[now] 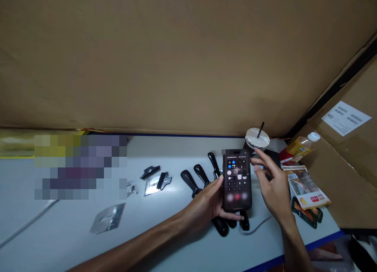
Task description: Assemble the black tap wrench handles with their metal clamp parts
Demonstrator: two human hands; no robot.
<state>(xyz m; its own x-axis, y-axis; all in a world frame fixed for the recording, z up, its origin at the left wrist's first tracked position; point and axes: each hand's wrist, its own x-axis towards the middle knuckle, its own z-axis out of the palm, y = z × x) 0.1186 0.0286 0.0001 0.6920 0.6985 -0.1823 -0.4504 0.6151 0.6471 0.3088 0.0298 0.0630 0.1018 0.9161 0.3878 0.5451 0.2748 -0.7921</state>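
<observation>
Pale grey tabletop [182,150], brown cardboard wall [176,59] behind: left hand [206,204] grasps the black lit-screen smartphone [237,181] from 9 o'clock, over black-handled tools [202,173]; right hand [272,187], fingers spread loose, hovers at 3 o'clock. A one-sided grip might slip, dropping it onto them.

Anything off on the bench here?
No spill or damage shows. The bottle lies tilted at the far right, by the cardboard, and the metal plates lie scattered at odd angles. The left hand holds a phone over the tools; the right hand hovers open beside it.
</observation>
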